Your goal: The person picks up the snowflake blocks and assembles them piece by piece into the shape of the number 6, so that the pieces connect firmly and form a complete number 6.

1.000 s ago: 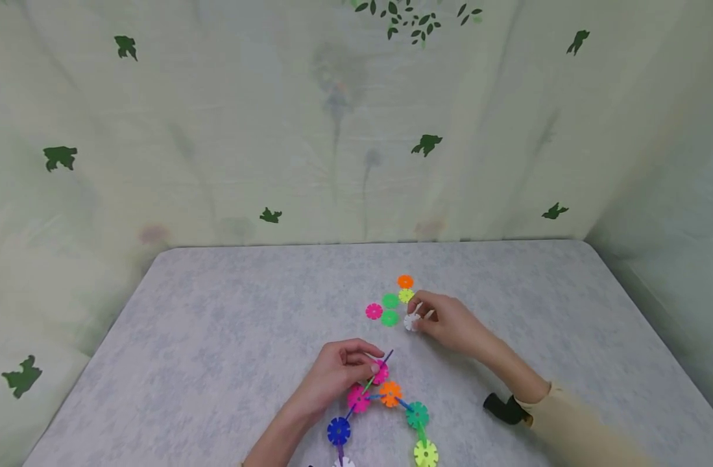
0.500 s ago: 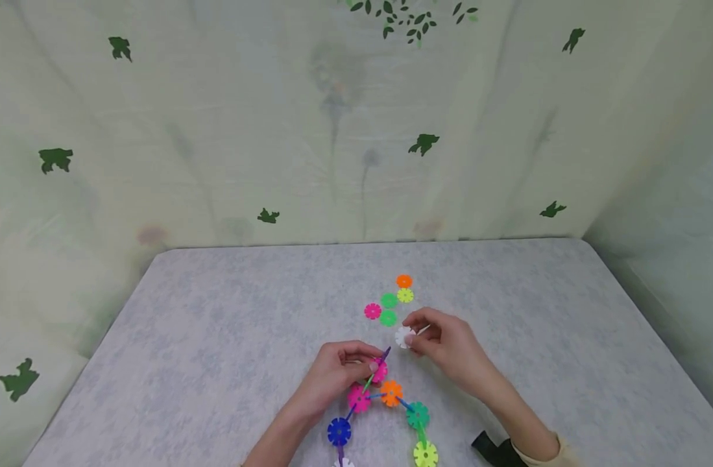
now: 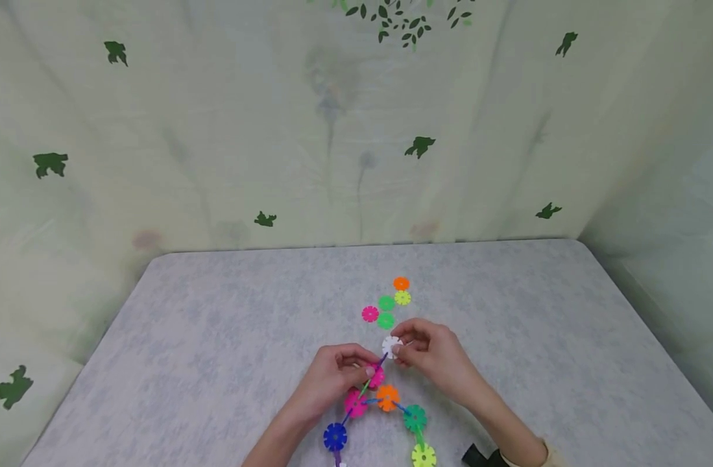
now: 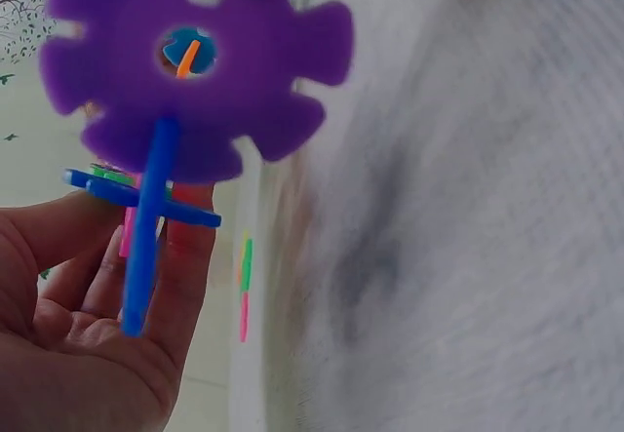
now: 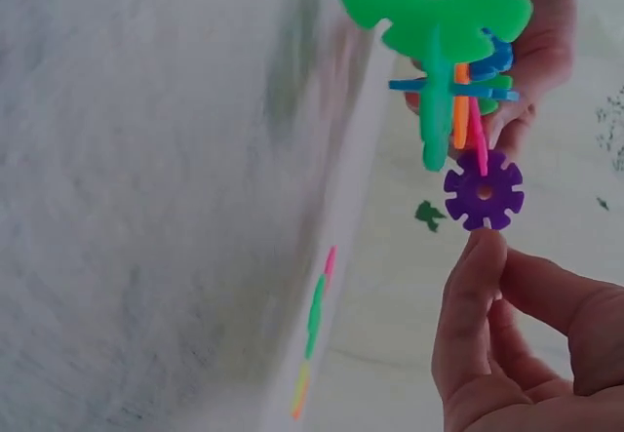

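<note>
My left hand pinches a pink notched plastic disc at the top of a linked chain. A purple disc juts from it, seen edge-on in the head view. Between thumb and fingers my right hand holds a white notched disc, right at the purple disc's edge. Lower in the chain are another pink disc, an orange disc, a blue disc, a teal disc and a yellow disc. In the right wrist view the fingertips hide the white disc.
Loose discs lie on the grey table beyond the hands: an orange one, a yellow one, a pink one and two green discs. A patterned curtain rises behind the table's far edge.
My right hand has brought the white disc left and nearer, from beside the loose discs to the purple disc. The left hand stays in place, still pinching the pink disc.
</note>
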A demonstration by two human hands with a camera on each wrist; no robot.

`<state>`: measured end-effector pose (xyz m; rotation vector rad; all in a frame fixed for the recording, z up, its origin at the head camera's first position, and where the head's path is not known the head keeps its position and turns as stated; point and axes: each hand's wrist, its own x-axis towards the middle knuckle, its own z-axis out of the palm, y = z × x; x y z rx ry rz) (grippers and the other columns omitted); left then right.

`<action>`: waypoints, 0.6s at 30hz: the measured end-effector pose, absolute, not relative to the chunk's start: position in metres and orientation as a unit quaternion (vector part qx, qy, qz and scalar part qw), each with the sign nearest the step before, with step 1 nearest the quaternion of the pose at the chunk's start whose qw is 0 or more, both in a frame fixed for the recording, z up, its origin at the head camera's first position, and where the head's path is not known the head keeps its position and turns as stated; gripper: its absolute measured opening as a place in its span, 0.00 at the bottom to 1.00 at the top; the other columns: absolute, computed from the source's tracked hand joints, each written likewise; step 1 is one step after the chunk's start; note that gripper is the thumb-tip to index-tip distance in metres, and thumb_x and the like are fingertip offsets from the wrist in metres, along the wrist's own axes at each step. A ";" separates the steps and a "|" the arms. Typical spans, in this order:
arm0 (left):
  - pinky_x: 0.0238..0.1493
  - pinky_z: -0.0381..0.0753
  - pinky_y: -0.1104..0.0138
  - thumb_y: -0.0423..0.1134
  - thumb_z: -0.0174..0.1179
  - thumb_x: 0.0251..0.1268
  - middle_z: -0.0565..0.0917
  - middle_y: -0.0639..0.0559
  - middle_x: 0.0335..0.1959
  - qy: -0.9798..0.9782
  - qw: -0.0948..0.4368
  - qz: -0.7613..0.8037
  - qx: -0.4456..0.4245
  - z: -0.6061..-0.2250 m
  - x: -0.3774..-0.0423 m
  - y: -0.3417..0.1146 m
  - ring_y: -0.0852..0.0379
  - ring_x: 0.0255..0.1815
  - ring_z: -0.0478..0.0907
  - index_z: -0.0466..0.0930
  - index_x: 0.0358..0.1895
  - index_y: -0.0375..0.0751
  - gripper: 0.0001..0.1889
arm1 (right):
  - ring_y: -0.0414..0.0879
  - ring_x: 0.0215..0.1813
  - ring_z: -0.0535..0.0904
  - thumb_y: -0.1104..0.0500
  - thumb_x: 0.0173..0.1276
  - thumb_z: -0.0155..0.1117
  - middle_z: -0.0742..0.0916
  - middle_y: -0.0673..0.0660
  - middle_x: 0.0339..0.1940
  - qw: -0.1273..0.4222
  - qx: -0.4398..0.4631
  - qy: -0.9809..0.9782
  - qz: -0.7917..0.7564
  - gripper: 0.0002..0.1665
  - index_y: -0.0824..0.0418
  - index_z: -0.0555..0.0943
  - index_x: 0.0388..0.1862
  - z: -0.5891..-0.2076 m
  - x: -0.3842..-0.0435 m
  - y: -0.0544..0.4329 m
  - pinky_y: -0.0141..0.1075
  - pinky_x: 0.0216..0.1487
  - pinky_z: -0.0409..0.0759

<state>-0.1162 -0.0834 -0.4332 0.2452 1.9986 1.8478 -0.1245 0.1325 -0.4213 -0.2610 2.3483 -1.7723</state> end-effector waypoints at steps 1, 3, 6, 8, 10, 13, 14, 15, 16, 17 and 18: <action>0.31 0.77 0.70 0.27 0.63 0.60 0.86 0.45 0.33 0.718 0.200 0.661 0.091 -0.433 -0.116 -0.084 0.60 0.28 0.80 0.84 0.45 0.29 0.10 | 0.53 0.33 0.84 0.64 0.66 0.69 0.85 0.56 0.33 0.098 -0.090 0.787 -0.603 0.11 0.63 0.81 0.46 -0.422 -0.125 0.132 0.42 0.37 0.84; 0.32 0.77 0.70 0.26 0.63 0.61 0.87 0.45 0.33 0.722 0.194 0.657 0.098 -0.434 -0.115 -0.084 0.59 0.29 0.81 0.84 0.44 0.29 0.09 | 0.54 0.33 0.84 0.64 0.65 0.69 0.86 0.57 0.33 0.103 -0.100 0.776 -0.615 0.11 0.66 0.82 0.46 -0.422 -0.125 0.133 0.41 0.37 0.84; 0.32 0.78 0.70 0.26 0.63 0.60 0.86 0.44 0.33 0.727 0.182 0.652 0.110 -0.434 -0.114 -0.085 0.58 0.30 0.81 0.85 0.43 0.30 0.08 | 0.54 0.33 0.84 0.64 0.65 0.69 0.87 0.59 0.34 0.105 -0.116 0.761 -0.629 0.12 0.68 0.82 0.45 -0.421 -0.125 0.133 0.43 0.37 0.84; 0.32 0.78 0.70 0.26 0.64 0.60 0.86 0.44 0.33 0.731 0.174 0.649 0.117 -0.434 -0.113 -0.086 0.58 0.30 0.81 0.85 0.43 0.30 0.08 | 0.55 0.32 0.84 0.64 0.65 0.69 0.87 0.59 0.33 0.106 -0.123 0.757 -0.633 0.12 0.68 0.82 0.45 -0.421 -0.125 0.133 0.44 0.38 0.84; 0.31 0.77 0.70 0.26 0.64 0.61 0.86 0.44 0.33 0.734 0.167 0.647 0.121 -0.435 -0.113 -0.086 0.57 0.30 0.82 0.85 0.43 0.31 0.08 | 0.54 0.33 0.84 0.64 0.65 0.69 0.87 0.59 0.33 0.110 -0.127 0.754 -0.635 0.11 0.68 0.82 0.45 -0.422 -0.125 0.132 0.45 0.38 0.84; 0.30 0.77 0.70 0.27 0.64 0.61 0.87 0.45 0.34 0.742 0.159 0.639 0.123 -0.436 -0.113 -0.087 0.56 0.31 0.82 0.86 0.43 0.33 0.08 | 0.52 0.33 0.84 0.64 0.65 0.69 0.87 0.58 0.33 0.116 -0.122 0.755 -0.633 0.10 0.66 0.83 0.44 -0.424 -0.125 0.131 0.45 0.38 0.84; 0.30 0.77 0.70 0.27 0.64 0.61 0.87 0.46 0.34 0.744 0.159 0.637 0.123 -0.436 -0.114 -0.088 0.56 0.31 0.82 0.86 0.43 0.33 0.08 | 0.51 0.32 0.84 0.64 0.65 0.69 0.87 0.58 0.33 0.116 -0.121 0.757 -0.632 0.10 0.66 0.83 0.44 -0.425 -0.125 0.130 0.44 0.38 0.84; 0.30 0.77 0.70 0.28 0.64 0.61 0.87 0.46 0.34 0.747 0.158 0.634 0.124 -0.436 -0.114 -0.088 0.56 0.31 0.83 0.86 0.43 0.33 0.08 | 0.51 0.32 0.84 0.65 0.65 0.69 0.87 0.58 0.33 0.117 -0.118 0.757 -0.632 0.10 0.65 0.83 0.44 -0.426 -0.126 0.130 0.44 0.38 0.84; 0.30 0.77 0.69 0.27 0.64 0.61 0.87 0.46 0.33 0.748 0.159 0.632 0.124 -0.436 -0.114 -0.088 0.56 0.31 0.82 0.86 0.43 0.33 0.08 | 0.51 0.32 0.84 0.65 0.65 0.68 0.87 0.57 0.33 0.116 -0.117 0.757 -0.632 0.10 0.65 0.83 0.45 -0.427 -0.126 0.130 0.44 0.38 0.84; 0.30 0.77 0.69 0.28 0.64 0.61 0.87 0.46 0.33 0.748 0.161 0.632 0.123 -0.436 -0.115 -0.088 0.56 0.30 0.82 0.86 0.43 0.33 0.08 | 0.51 0.32 0.84 0.65 0.66 0.68 0.87 0.58 0.33 0.116 -0.116 0.757 -0.632 0.10 0.65 0.83 0.45 -0.427 -0.127 0.129 0.44 0.38 0.84; 0.30 0.77 0.69 0.28 0.64 0.62 0.87 0.46 0.33 0.748 0.163 0.632 0.122 -0.436 -0.115 -0.088 0.56 0.30 0.82 0.85 0.43 0.33 0.08 | 0.52 0.32 0.84 0.65 0.67 0.67 0.87 0.58 0.33 0.115 -0.118 0.758 -0.632 0.10 0.65 0.83 0.46 -0.428 -0.128 0.130 0.44 0.38 0.84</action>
